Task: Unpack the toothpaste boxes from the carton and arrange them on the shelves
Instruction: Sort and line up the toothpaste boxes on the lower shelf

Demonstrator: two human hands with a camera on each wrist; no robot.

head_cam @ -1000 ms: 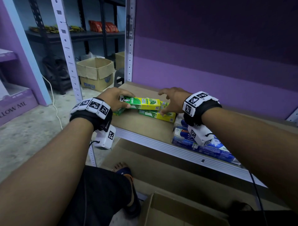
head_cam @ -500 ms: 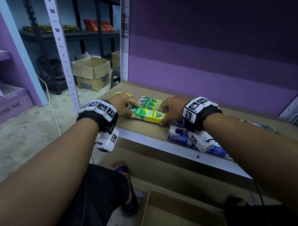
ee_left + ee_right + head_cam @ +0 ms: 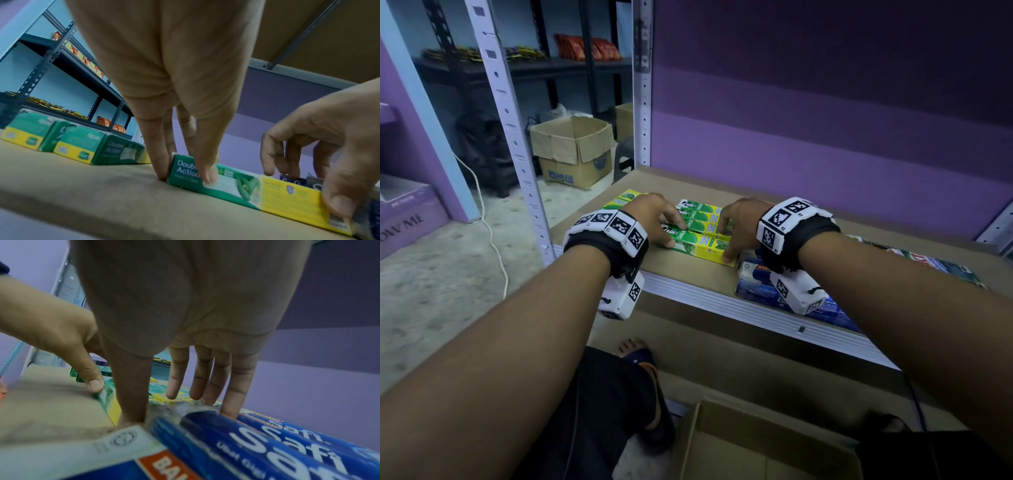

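Note:
A green and yellow toothpaste box [image 3: 700,245] [image 3: 267,190] lies flat on the brown shelf board [image 3: 688,274], just in front of two like boxes [image 3: 698,214]. My left hand [image 3: 671,233] [image 3: 186,177] pinches its left end, thumb on the front face and fingers behind. At the box's right end my right hand [image 3: 724,240] [image 3: 164,405] holds it, thumb at the front corner, fingers over the top. More green and yellow boxes [image 3: 619,200] [image 3: 82,146] lie left of my left hand. The open carton [image 3: 756,445] stands on the floor below.
Blue Safi toothpaste packs [image 3: 760,284] [image 3: 267,443] lie right against the box's right end, under my right wrist. Further boxes [image 3: 928,263] lie at the right. A shelf upright [image 3: 510,130] rises at the left. My sandalled foot [image 3: 643,359] is beside the carton.
Both hands brought the box from above the other boxes toward the shelf's front and lowered it flat onto the board in front of the row. Both hands still hold its ends.

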